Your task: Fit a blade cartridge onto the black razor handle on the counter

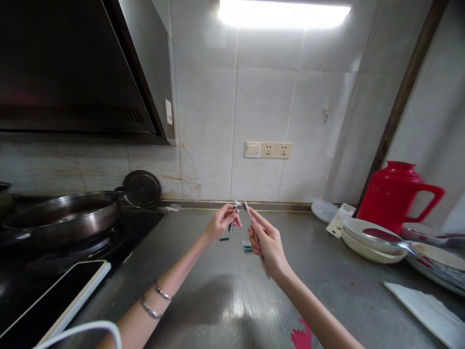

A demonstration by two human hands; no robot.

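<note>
My left hand (220, 224) is closed round a small razor (232, 223) with a silvery T-shaped head and a darker handle; the head points up. In my right hand (268, 242) is a slim pale toothbrush-like stick (247, 208), its tip raised close to the razor's head. I cannot tell whether the two touch. The stick's other end comes out below the palm. On the counter under the hands lie a small dark green strip (224, 239) and a little clear case with green parts (247, 247).
A frying pan (69, 218) sits on the stove at left, with a phone (54, 300) and white cable (87, 327) nearer me. At right are a red thermos jug (392, 196), stacked bowls (370, 247), plates (436, 264) and a white cloth or paper (428, 310). A tiled wall stands behind.
</note>
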